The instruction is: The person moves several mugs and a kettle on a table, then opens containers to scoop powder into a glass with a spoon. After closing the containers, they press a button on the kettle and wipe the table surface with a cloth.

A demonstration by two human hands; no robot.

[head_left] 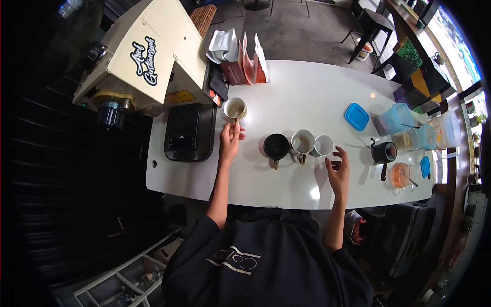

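Note:
My left hand (231, 140) pinches the handle of a light cup (235, 108) beside the black scale (183, 128). Near the middle of the white table (307, 84), three cups stand in a row: a black one (276, 147), a light one with its handle toward me (302, 141) and a smaller white one (324, 146). Just right of the small white cup is my right hand (338, 166), its fingers apart and curved, with nothing held in them. Whether a fingertip touches that cup is hard to tell.
A cream machine (153, 51) rises at the left, with coffee bags (245, 64) behind. To the right are a blue lid (356, 116), a dark kettle (383, 152), plastic containers (396, 119) and a glass vessel with orange contents (401, 175).

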